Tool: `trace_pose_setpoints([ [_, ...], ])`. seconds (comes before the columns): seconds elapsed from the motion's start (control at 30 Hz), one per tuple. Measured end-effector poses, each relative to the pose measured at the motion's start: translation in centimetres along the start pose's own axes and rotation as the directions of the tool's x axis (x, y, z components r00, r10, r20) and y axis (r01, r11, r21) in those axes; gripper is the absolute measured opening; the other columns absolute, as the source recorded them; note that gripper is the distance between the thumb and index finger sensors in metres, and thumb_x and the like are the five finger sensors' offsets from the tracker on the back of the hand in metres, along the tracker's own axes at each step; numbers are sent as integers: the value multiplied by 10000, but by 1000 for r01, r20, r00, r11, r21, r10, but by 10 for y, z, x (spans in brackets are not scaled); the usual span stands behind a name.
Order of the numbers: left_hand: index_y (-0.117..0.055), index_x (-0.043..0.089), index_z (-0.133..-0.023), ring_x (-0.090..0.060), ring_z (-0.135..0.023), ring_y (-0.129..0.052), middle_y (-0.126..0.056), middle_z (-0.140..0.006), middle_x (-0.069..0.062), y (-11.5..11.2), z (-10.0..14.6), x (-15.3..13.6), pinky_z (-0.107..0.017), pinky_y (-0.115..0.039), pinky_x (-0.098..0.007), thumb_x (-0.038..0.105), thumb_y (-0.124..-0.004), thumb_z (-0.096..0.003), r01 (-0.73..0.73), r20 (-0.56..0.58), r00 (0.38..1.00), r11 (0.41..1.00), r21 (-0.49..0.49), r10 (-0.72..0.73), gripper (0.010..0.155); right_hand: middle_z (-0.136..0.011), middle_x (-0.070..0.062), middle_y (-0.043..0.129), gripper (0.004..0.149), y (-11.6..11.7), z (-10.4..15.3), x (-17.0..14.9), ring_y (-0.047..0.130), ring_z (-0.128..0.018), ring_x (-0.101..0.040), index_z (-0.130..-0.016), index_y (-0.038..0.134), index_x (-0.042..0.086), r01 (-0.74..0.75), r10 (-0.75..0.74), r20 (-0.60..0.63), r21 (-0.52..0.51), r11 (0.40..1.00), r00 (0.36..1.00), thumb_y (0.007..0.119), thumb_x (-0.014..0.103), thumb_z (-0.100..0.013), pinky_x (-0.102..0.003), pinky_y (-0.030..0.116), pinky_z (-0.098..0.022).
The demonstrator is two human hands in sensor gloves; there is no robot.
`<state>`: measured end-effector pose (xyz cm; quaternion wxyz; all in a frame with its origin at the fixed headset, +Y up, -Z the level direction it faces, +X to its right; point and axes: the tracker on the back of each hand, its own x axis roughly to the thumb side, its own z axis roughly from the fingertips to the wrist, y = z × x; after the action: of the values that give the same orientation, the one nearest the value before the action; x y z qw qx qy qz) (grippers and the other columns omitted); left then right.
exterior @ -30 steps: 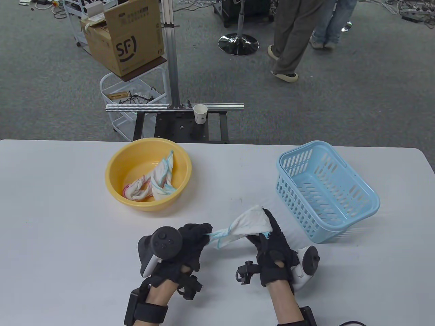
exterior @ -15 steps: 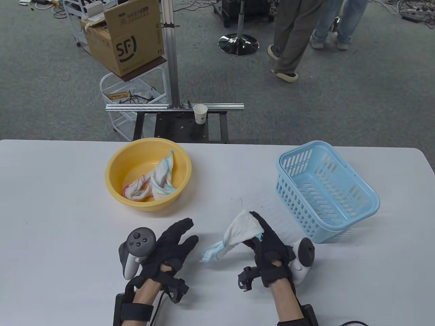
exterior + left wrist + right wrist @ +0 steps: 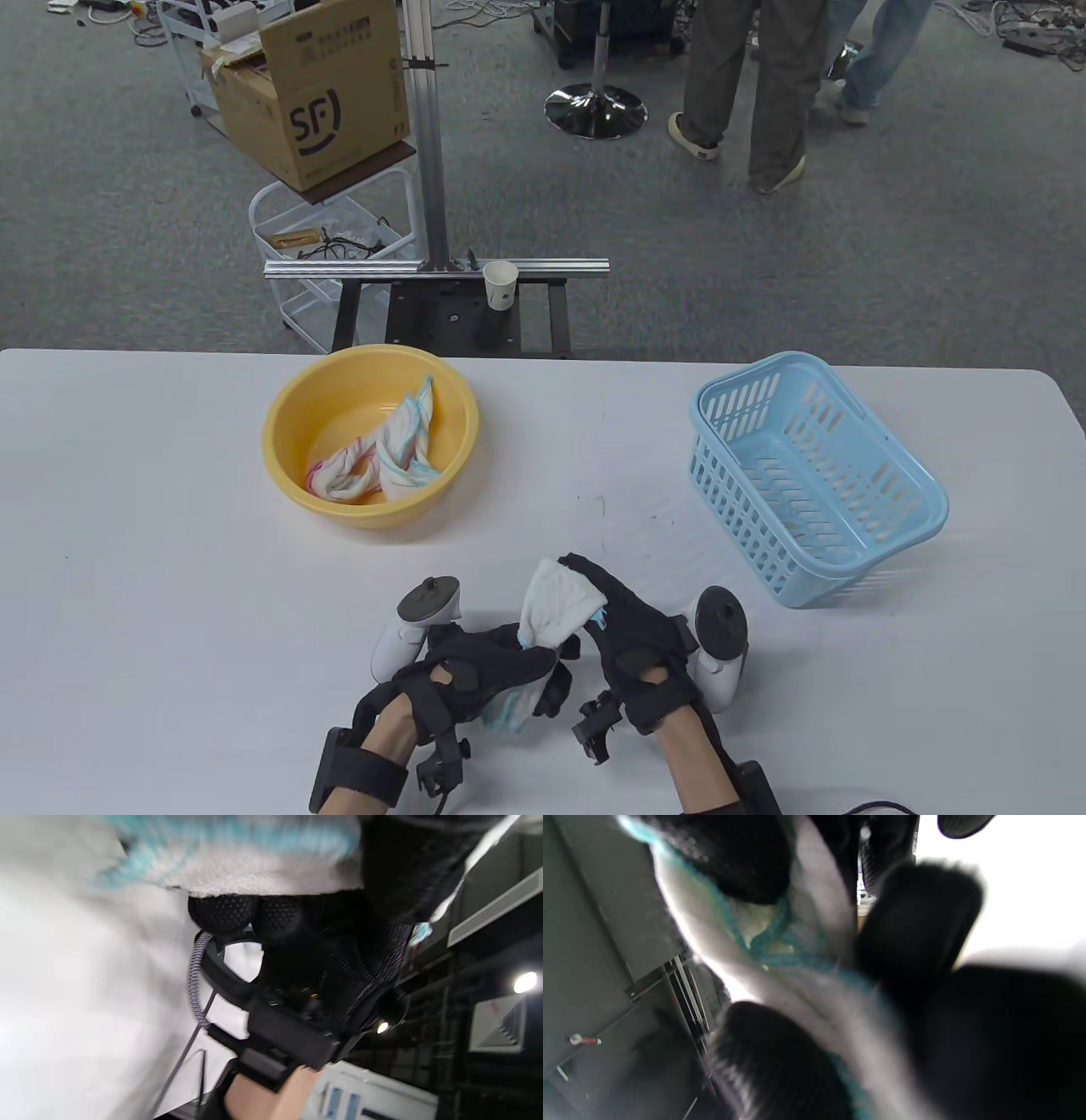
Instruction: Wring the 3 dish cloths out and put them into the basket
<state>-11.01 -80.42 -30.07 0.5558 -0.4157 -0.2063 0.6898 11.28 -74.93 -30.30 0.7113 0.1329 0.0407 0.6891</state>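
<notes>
Table view: both hands, left hand (image 3: pixel 488 671) and right hand (image 3: pixel 628 632), grip the limp, wet cloth (image 3: pixel 551 607) between them; hold its ends to twist.

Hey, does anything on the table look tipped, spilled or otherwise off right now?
The basket seems to sit askew, its near right end apparently lifted off the table, and it holds no cloths. Nothing looks spilled. Two twisted cloths lie in the yellow bowl; both hands hold the third cloth.
</notes>
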Motion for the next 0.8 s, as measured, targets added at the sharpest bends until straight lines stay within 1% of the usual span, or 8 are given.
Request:
trace_pose_setpoints([
  [0.07,-828,191,-927,-216,-525,-1000,-972,-649,31,1,2,1,-547,-785,-489,512,-887,-445,-14,-32,999,999,45,16,582,-962,-159,818,469,-1,1,6,573,-993,-476,-994,715,195,-84,85,35,-25,996,996,793,302,-543,-712,443,-688],
  [0.2,-871,176,-880,-196,-410,-1001,-987,-558,25,9,11,10,-478,-809,-474,495,-890,-438,217,-161,967,969,119,-197,545,-1122,-158,512,534,2,4,13,457,-1020,-501,-1015,678,281,-277,282,108,-60,959,953,749,128,-508,-723,417,-691],
  [0.33,-895,181,-862,-197,-371,-1001,-998,-525,19,6,20,27,-455,-816,-476,481,-904,-413,566,-295,813,801,195,-502,540,-1127,-132,550,536,12,1,10,442,-1038,-488,-952,787,251,-420,415,108,22,907,903,709,53,-460,-713,445,-690],
  [0.43,-906,188,-858,-212,-371,-998,-1003,-523,6,-1,24,36,-458,-809,-488,456,-920,-392,718,-343,693,649,249,-634,538,-1012,-186,780,491,12,0,5,687,-959,-492,-907,837,156,-405,402,50,83,911,914,722,58,-439,-687,570,-665],
  [0.57,-870,212,-911,-214,-374,-995,-999,-528,5,-11,26,47,-462,-807,-489,437,-914,-387,859,-394,509,422,290,-765,572,-890,-211,890,453,3,-1,0,847,-812,-491,-906,823,111,-383,387,-20,112,917,922,776,157,-459,-657,656,-626],
  [0.6,-856,207,-923,-212,-371,-996,-998,-526,7,-13,26,49,-460,-809,-487,437,-912,-386,870,-394,486,390,300,-780,586,-860,-208,905,459,0,-1,-1,869,-779,-477,-921,805,112,-360,369,-50,130,924,928,789,203,-472,-652,671,-614],
  [0.7,-818,200,-957,-213,-365,-994,-997,-524,6,-16,28,52,-456,-810,-486,438,-909,-387,882,-396,455,343,324,-797,624,-825,-206,918,512,-6,0,-3,891,-737,-456,-958,755,94,-275,294,-108,166,947,950,828,308,-499,-645,690,-595],
  [0.8,-772,193,-991,-216,-356,-994,-997,-525,3,-17,29,53,-450,-809,-489,437,-910,-382,874,-386,464,342,345,-797,670,-782,-186,934,612,-12,1,-6,917,-693,-426,-972,725,73,-198,228,-145,192,961,963,861,457,-515,-632,713,-573],
])
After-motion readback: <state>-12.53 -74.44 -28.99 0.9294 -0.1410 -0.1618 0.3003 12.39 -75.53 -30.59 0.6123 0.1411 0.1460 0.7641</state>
